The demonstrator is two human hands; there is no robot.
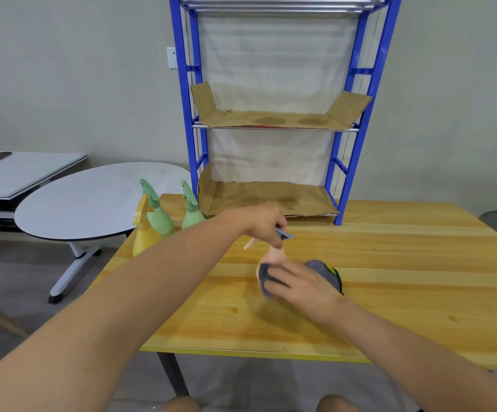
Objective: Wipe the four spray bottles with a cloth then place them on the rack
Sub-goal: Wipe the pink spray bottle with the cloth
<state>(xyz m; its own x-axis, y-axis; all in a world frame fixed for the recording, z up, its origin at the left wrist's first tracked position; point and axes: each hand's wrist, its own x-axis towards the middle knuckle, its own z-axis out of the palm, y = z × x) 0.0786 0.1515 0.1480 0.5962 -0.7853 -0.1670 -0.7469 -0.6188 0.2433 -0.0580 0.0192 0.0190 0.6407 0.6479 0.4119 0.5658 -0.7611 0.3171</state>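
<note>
My left hand (pixel 266 223) grips the spray head of a peach-coloured spray bottle (pixel 272 255) standing on the wooden table (pixel 390 263). My right hand (pixel 297 282) presses a grey cloth (pixel 326 273) with a yellow-green patch against the bottle's body, hiding most of it. A yellow spray bottle (pixel 143 233) and two green spray bottles (pixel 159 214) (pixel 192 211) stand upright at the table's far left corner. The blue rack (pixel 357 138) stands at the back of the table, its two cardboard-lined shelves (pixel 271 120) bare.
A round white table (pixel 92 200) stands to the left of the wooden table, with a stack of flat boards (pixel 18 173) behind it. A white wall socket (pixel 170 58) sits beside the rack. My knees show at the bottom edge.
</note>
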